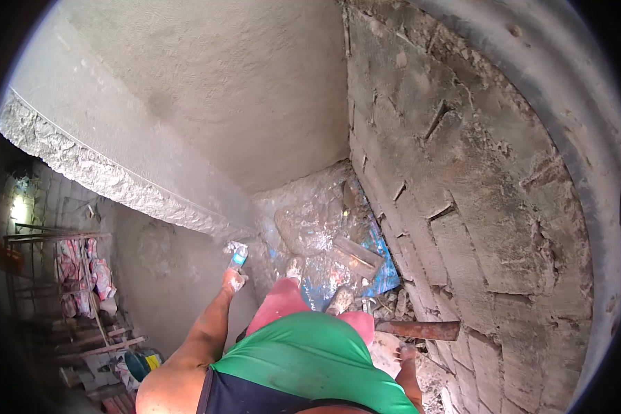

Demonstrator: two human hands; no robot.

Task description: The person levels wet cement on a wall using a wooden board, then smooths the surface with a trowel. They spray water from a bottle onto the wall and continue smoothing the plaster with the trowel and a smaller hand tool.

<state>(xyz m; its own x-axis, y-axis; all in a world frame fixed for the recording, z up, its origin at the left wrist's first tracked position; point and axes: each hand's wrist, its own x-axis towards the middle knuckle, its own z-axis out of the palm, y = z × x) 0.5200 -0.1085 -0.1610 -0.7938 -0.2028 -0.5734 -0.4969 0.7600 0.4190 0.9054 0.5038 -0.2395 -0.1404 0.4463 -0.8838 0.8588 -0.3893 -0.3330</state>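
My left hand (234, 280) is stretched forward by the lower end of the plastered ledge. Its fingers close around what looks like a small plastic bottle with a blue label (239, 257); its far end is whitish and near the wall corner. My right hand (407, 352) hangs low on the right, fingers a little apart, with nothing visible in it. Just above it lies a flat, rusty-brown bar (421, 330), apart from the fingers as far as I can see. On the floor ahead, a rectangular plastering float (357, 258) lies beside a heap of wet mortar (303, 231).
A blue sheet (388, 265) smeared with mortar lies under the heap. Rough block wall (462, 207) rises close on the right, smooth plastered wall (255, 90) ahead. Rubble (393, 302) lies along the wall's foot. Down left are planks (103, 348) and hanging red-and-white cloth (83, 276).
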